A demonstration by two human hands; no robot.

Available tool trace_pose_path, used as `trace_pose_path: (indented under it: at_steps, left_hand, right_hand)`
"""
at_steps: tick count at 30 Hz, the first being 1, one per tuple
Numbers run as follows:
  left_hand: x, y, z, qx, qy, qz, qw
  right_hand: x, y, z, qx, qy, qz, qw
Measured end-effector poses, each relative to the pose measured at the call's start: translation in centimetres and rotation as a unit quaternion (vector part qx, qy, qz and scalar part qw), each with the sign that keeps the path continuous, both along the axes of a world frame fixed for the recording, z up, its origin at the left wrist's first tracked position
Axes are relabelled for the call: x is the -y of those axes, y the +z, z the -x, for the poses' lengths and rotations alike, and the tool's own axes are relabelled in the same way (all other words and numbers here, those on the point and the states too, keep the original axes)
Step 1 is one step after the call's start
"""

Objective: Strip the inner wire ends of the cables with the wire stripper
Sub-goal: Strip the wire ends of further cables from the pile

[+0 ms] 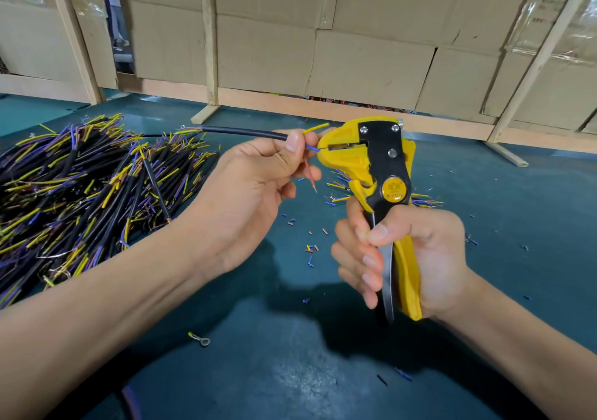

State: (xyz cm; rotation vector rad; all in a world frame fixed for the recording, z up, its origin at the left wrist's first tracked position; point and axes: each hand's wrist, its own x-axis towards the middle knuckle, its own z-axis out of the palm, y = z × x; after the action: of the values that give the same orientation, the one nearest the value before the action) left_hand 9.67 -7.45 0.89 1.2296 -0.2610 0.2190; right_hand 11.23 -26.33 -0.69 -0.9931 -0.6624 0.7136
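Green bench (290, 371) is lying before cardboard wall (355, 32) | left hand (245, 193) is pinching black cable (245, 132), feeding blue wire (311, 147) into the stripper's mouth | right hand (416, 255) is gripping wire stripper (371, 158) handles | cable pile (80, 187) is lying at left

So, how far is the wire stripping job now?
Some stripping looks done: insulation bits litter the green mat. In hand: the left hand holds a black cable, its blue wire in the nose of the wire stripper that the right hand grips. Its yellow wire and red wire wait. Left: possibly the big cable pile; I cannot tell which are finished.
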Motion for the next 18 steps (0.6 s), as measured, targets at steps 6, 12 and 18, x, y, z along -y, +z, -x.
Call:
trace_pose_path:
  at_steps: [6, 12, 18]
  left_hand:
    - [-1.8, 1.6, 0.4, -0.024, -0.076, 0.094, 0.992]
    - [-3.9, 2.8, 0.2, 0.004, -0.012, 0.086, 0.996]
    - [-0.7, 0.9, 0.5, 0.004, -0.025, 0.086, 0.996]
  right_hand:
    - [1.2, 0.5, -0.6, -0.037, 0.084, -0.023, 0.996]
    - [2.3, 1.4, -1.5, 0.037, -0.032, -0.005, 0.999]
    - [0.4, 0.6, -0.2, 0.064, -0.053, 0.018, 0.996]
